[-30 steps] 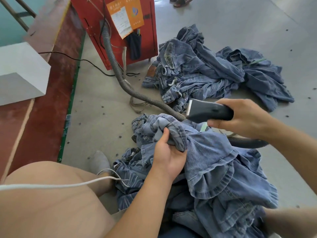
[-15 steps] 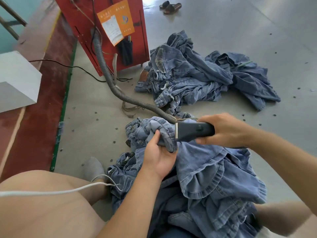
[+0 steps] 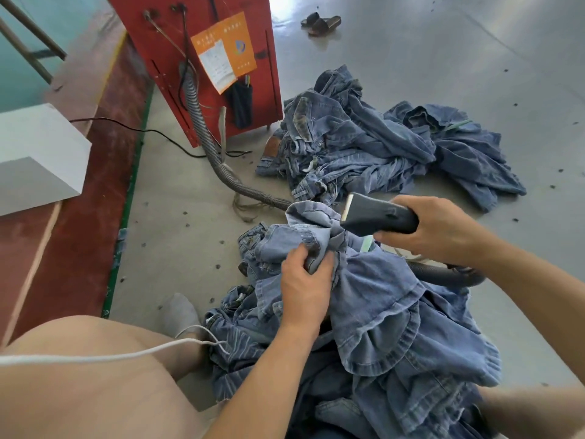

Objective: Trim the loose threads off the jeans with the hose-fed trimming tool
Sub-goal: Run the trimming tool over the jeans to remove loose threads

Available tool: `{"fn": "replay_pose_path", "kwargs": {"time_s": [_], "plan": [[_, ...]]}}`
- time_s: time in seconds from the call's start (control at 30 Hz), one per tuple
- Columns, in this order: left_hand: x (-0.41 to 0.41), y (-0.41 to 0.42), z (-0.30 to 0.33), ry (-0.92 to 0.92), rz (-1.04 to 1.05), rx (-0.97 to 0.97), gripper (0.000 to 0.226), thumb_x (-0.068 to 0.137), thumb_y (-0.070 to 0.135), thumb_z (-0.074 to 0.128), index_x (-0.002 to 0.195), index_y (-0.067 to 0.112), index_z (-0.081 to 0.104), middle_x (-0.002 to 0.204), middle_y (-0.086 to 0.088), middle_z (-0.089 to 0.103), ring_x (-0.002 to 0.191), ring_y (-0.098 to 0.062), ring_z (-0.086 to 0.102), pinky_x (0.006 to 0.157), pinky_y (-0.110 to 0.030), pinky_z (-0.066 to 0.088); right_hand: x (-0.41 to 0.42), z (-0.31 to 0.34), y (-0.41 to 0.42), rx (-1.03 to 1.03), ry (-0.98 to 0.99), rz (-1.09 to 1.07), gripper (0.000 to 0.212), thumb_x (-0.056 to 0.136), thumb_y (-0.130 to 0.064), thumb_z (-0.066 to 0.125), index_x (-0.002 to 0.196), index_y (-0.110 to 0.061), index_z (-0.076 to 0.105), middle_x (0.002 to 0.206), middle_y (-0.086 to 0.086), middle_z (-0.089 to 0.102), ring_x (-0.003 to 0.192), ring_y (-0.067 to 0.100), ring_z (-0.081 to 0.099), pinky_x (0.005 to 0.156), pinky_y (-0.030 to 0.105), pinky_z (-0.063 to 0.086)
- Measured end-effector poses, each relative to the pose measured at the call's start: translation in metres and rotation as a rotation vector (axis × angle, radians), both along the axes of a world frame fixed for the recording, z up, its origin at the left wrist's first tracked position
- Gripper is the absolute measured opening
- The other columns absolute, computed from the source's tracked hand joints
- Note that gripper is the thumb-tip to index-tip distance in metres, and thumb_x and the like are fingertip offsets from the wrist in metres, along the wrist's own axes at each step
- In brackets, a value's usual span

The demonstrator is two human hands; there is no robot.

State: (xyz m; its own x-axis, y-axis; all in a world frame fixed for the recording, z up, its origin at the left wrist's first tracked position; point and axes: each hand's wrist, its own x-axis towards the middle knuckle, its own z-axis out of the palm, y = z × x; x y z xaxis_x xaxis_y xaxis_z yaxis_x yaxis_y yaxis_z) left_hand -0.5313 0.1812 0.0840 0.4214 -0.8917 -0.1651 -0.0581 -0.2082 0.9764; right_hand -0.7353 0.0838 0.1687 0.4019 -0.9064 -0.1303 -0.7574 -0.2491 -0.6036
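While both hands work at frame centre, the scene reads so:
Left hand (image 3: 304, 280): clutches a bunched fold of the jeans (image 3: 389, 312), fingers curled into the denim.
Right hand (image 3: 437, 229): wrapped round the dark trimming tool (image 3: 376, 213), blade end touching the raised fold.
Jeans: heaped at lower centre, over the person's lap.
Hose (image 3: 215, 153): runs from the red machine (image 3: 196, 45), upper centre, down across the floor behind the jeans.
Denim pile (image 3: 380, 141): upper right, apart.
Sandals (image 3: 321, 22): top edge.

Bright daylight, floor (image 3: 411, 42) glare, wide-angle bending, perhaps slight blur
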Motion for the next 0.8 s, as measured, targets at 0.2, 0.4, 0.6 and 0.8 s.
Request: {"fn": "replay_pose_path", "kwargs": {"time_s": [0.2, 0.4, 0.6, 0.8], "plan": [[0.003, 0.004, -0.006, 0.012, -0.137, -0.063, 0.040, 0.092, 0.000, 0.069, 0.097, 0.039, 0.075, 0.117, 0.006, 0.064, 0.106, -0.007, 0.065, 0.095, -0.019, 0.050, 0.009, -0.001, 0.004, 0.036, 0.110, 0.186, 0.021, 0.081, -0.046, 0.082, 0.087, -0.038, 0.063, 0.079, -0.024, 0.065, 0.074, 0.001, 0.061, 0.060, 0.019, 0.041], [-0.003, 0.011, -0.009, -0.295, -0.362, -0.129, 0.007, 0.086, 0.006, 0.076, 0.087, 0.013, 0.076, 0.119, 0.002, 0.040, 0.117, -0.017, 0.046, 0.104, -0.022, 0.042, 0.016, 0.012, -0.008, 0.002, -0.071, -0.017, 0.023, 0.083, -0.049, 0.081, 0.091, -0.033, 0.066, 0.067, -0.013, 0.069, 0.055, 0.004, 0.064, 0.053, 0.017, 0.046], [0.001, 0.013, -0.003, -0.305, -0.467, -0.227, 0.022, 0.079, 0.013, 0.063, 0.078, 0.035, 0.063, 0.120, 0.030, 0.049, 0.123, -0.011, 0.051, 0.103, -0.029, 0.045, 0.003, 0.020, -0.008, 0.260, 0.244, 0.223, 0.017, 0.082, -0.039, 0.082, 0.086, -0.037, 0.066, 0.072, -0.011, 0.070, 0.061, 0.005, 0.065, 0.063, 0.029, 0.053], [0.010, 0.020, -0.023, -0.511, -0.648, -0.280, 0.016, 0.080, 0.002, 0.061, 0.089, 0.008, 0.072, 0.125, 0.005, 0.069, 0.136, -0.015, 0.044, 0.115, -0.022, 0.034, 0.017, 0.012, -0.008, 0.094, 0.100, 0.147, 0.020, 0.083, -0.044, 0.083, 0.089, -0.038, 0.065, 0.072, -0.016, 0.068, 0.064, -0.001, 0.062, 0.058, 0.021, 0.044]]}}
